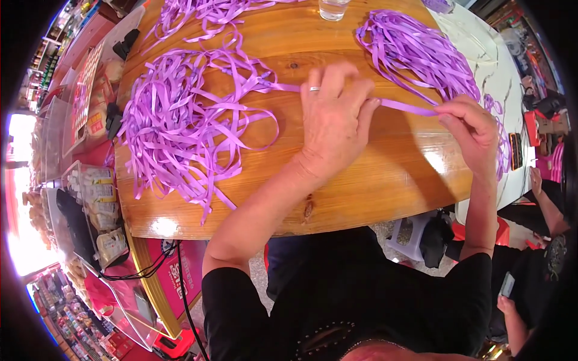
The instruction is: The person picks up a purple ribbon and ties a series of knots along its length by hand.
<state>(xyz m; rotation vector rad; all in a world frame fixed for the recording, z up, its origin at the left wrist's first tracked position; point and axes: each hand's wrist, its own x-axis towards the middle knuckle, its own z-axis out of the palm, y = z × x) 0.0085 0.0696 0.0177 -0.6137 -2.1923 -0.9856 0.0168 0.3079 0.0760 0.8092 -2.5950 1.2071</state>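
Right hand (473, 133) pinches the purple ribbon (409, 107), fingers closed; left hand (336, 117) grips it too, over the wooden surface (385, 186)!

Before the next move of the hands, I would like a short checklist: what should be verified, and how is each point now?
1. Right hand pinching the purple ribbon: ok.
2. Ribbon straight between the hands: ok, looks taut.
3. Left hand gripping firmly: cannot tell, fingers blurred.
4. Left ribbon pile in neat order: not ok, loops cross one another.
5. Glass clear of both hands: ok, stands apart.
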